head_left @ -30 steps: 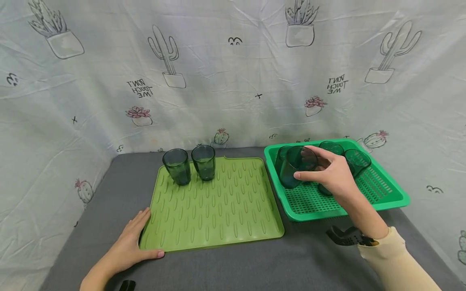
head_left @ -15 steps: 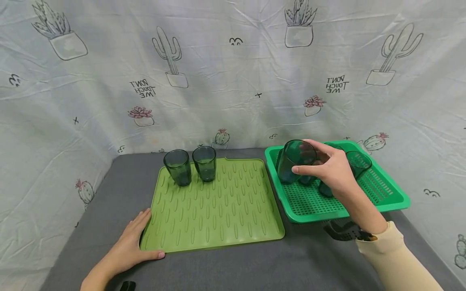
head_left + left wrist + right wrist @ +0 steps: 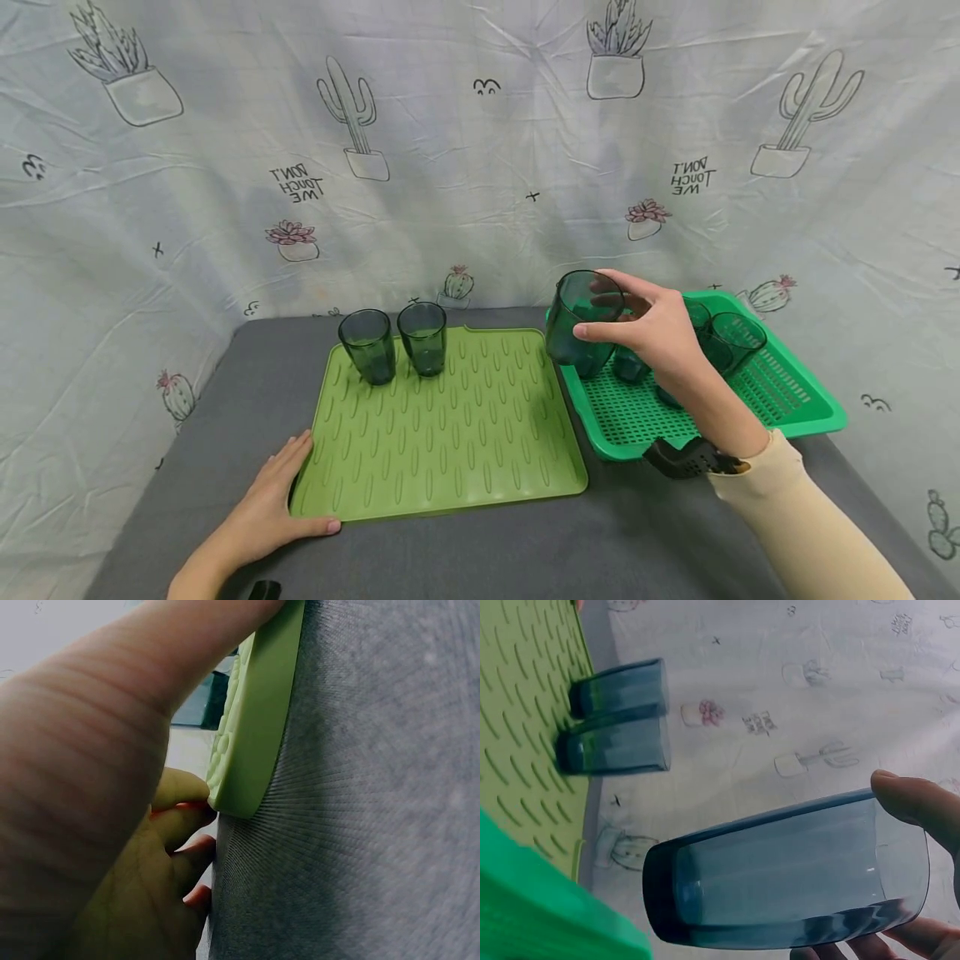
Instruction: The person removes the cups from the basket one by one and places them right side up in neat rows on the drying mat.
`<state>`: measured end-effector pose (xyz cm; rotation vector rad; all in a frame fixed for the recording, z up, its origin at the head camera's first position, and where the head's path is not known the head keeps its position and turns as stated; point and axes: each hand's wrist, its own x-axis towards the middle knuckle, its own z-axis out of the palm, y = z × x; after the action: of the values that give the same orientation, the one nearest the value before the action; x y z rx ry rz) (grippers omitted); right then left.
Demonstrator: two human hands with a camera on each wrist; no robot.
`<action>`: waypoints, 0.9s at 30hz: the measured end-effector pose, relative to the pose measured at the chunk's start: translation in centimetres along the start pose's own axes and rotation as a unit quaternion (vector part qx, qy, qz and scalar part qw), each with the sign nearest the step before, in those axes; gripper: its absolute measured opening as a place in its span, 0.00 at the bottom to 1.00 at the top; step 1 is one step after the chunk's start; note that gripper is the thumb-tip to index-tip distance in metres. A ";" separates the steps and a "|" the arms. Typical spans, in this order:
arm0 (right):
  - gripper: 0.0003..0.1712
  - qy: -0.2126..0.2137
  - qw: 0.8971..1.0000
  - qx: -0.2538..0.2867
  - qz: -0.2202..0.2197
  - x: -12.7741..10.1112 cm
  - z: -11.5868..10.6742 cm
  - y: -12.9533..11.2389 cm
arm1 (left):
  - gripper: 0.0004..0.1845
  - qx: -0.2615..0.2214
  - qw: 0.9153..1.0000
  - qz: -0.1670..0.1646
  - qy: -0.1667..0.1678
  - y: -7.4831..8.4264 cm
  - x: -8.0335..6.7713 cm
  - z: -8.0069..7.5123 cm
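My right hand (image 3: 660,325) grips a dark green, clear drinking glass (image 3: 579,325) near its rim, with thumb and fingers on opposite sides. The glass is upright, over the left rim of a green plastic basket (image 3: 813,417). In the right wrist view the same glass (image 3: 780,874) is see-through, with nothing inside. My left hand (image 3: 262,504) rests at the near left corner of a light green ribbed mat (image 3: 450,442), its thumb along the front edge and its fingers along the left side. Two matching glasses (image 3: 367,348) stand upright side by side at the mat's far left.
Several more glasses (image 3: 738,337) are in the basket, partly hidden by my right hand and arm. Basket and mat lie close together on a grey cloth-covered table (image 3: 465,558). A white printed curtain (image 3: 480,167) hangs directly behind them.
My right hand has lifted the glass and moved it left from inside the basket to over its left rim. The left hand stays at the mat's corner.
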<state>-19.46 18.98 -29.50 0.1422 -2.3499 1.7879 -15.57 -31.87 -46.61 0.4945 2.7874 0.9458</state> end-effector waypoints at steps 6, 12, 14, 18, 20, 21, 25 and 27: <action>0.43 -0.035 0.999 0.017 0.012 2.2 2.4 -0.1 | 0.68 0.004 1.000 -0.005 -0.003 -0.2 0.0 0.0; 0.45 -0.066 0.997 0.013 0.047 4.5 5.3 0.0 | 0.67 0.004 1.000 -0.001 -0.001 0.0 0.0 0.0; 0.45 -0.078 0.995 0.022 0.058 5.2 6.2 0.2 | 0.67 0.005 1.000 0.001 0.000 0.1 0.0 0.0; 0.44 -0.111 0.991 0.029 0.074 6.7 7.6 0.7 | 0.67 0.008 1.000 0.001 -0.002 0.1 0.1 0.0; 0.44 -0.131 0.988 0.023 0.077 7.5 8.0 0.9 | 0.67 0.007 1.000 0.003 -0.001 0.0 0.1 0.0; 0.44 -0.141 0.987 0.017 0.077 7.8 8.2 1.0 | 0.67 0.006 1.000 0.003 -0.001 0.0 0.1 0.1; 0.45 -0.174 0.982 0.005 0.078 9.1 8.9 1.6 | 0.67 0.001 1.000 0.003 0.000 -0.1 0.1 0.1; 0.45 -0.186 0.979 -0.002 0.082 9.6 9.1 2.1 | 0.68 -0.001 1.000 -0.001 -0.002 -0.2 0.1 0.2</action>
<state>-30.04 11.09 -31.85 0.3155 -2.6879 1.9802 -15.63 -31.87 -46.86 0.4919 2.7824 0.9462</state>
